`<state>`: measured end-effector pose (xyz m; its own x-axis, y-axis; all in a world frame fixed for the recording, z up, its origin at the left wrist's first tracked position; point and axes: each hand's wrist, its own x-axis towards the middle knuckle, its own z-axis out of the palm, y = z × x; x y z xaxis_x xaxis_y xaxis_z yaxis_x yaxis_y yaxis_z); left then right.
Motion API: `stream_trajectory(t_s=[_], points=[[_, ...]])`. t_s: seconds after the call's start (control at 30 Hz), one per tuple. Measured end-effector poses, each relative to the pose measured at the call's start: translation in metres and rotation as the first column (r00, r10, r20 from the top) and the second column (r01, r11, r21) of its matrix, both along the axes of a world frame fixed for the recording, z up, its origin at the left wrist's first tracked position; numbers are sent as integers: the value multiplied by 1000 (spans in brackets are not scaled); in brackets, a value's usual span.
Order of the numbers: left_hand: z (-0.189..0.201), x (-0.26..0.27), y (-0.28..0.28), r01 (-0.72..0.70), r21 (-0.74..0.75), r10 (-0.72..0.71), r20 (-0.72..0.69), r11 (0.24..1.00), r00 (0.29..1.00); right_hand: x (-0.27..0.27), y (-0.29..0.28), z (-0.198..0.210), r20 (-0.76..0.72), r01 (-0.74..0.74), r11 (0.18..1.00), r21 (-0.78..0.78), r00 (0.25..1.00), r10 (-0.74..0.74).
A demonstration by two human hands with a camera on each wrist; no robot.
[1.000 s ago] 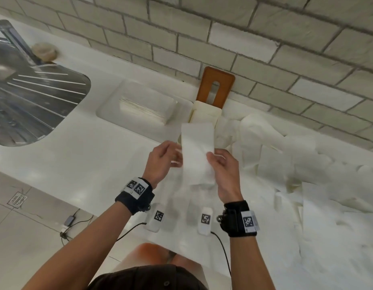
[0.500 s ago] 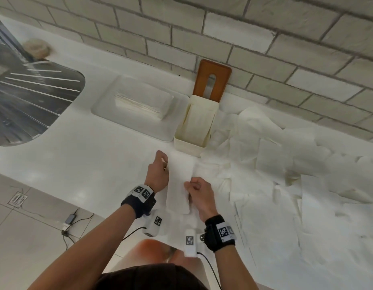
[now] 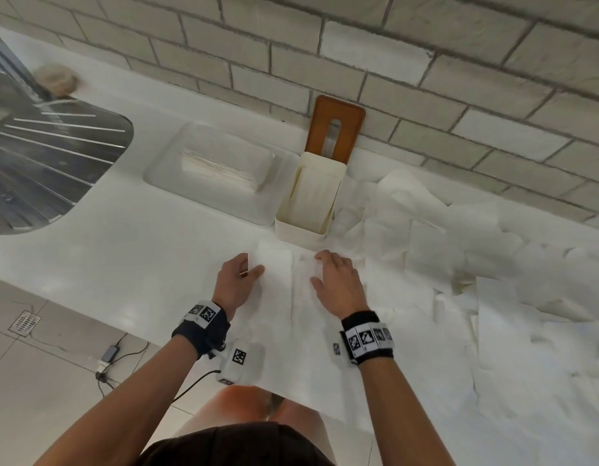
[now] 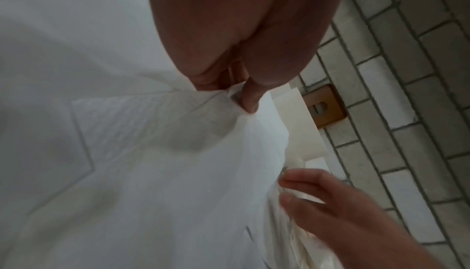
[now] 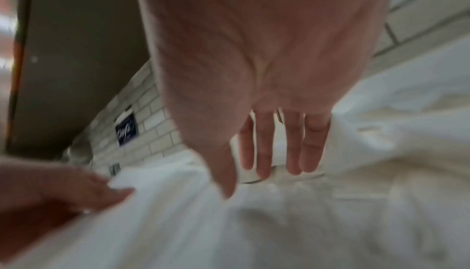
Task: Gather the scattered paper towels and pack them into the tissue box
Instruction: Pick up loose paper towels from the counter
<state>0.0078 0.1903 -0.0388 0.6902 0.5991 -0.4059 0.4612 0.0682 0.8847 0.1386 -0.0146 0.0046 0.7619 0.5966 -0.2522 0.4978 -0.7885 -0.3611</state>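
Note:
A white paper towel lies flat on the counter just in front of the cream tissue box, which stands open with folded towels inside. My left hand pinches the towel's left edge between thumb and fingers, seen close up in the left wrist view. My right hand rests on the towel's right side with straight, spread fingers. Several loose paper towels cover the counter to the right.
The box's brown wooden lid leans on the tiled wall behind it. A clear shallow tray holding a stack of napkins sits left of the box. A steel sink drainer lies at far left. The counter's front edge runs under my wrists.
Both hands came down from mid-air and laid the towel flat on the counter. My right hand let go of it and spread out on top.

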Motion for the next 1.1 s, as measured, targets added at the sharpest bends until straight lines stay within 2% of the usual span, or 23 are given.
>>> stream_trajectory(t_s=[0.07, 0.13, 0.2, 0.27, 0.37, 0.4, 0.43, 0.53, 0.6, 0.63, 0.7, 0.77, 0.83, 0.97, 1.1], points=[[4, -5, 3, -12, -31, 13, 54, 999, 998, 9, -1, -3, 3, -111, 985, -130, 994, 112], [11, -10, 1, -16, -84, 24, 96, 996, 995, 10, -3, -6, -34, -139, 978, -158, 990, 136], [13, -13, -1, -21, -108, 33, 108, 994, 994, 9, -11, 2, -160, -104, 993, -58, 983, 93], [14, -14, 1, -53, -153, 70, 105, 987, 992, 8, -26, 19, -262, 24, 993, 118, 965, 8], [10, -14, 4, -81, -153, 92, 64, 985, 994, 6, -48, 55, -392, 271, 891, 364, 912, -118], [10, -13, 2, -77, -140, 86, 59, 987, 994, 6, -52, 67, -400, 315, 864, 391, 904, -149], [10, -11, -1, -73, -138, 81, 54, 988, 995, 6, -55, 78, -345, 320, 859, 398, 921, -183], [14, -5, -13, -36, -120, 40, 30, 992, 999, 7, -57, 106, -49, 199, 881, 429, 979, -198], [18, -3, -16, -21, -134, 25, 29, 991, 999, 5, -58, 127, 34, 88, 876, 473, 992, -118], [18, -1, -17, -14, -154, 21, 47, 988, 999, 3, -59, 137, 41, 32, 878, 478, 997, -59], [23, 1, -18, 9, -151, 5, 96, 988, 995, -3, -60, 157, -42, -65, 902, 426, 995, 91], [32, 0, -18, 62, -161, -36, 158, 985, 987, -9, -56, 174, -193, -168, 925, 341, 951, 244], [47, 0, -21, 99, -213, -52, 216, 972, 975, -13, -44, 179, -258, -211, 922, 324, 918, 301], [72, 1, -25, 135, -216, -70, 285, 967, 956, -12, -14, 150, -114, -226, 899, 376, 951, 287], [95, 2, -25, 172, -209, -93, 344, 963, 934, -10, 8, 120, 35, -297, 908, 297, 953, 300]])
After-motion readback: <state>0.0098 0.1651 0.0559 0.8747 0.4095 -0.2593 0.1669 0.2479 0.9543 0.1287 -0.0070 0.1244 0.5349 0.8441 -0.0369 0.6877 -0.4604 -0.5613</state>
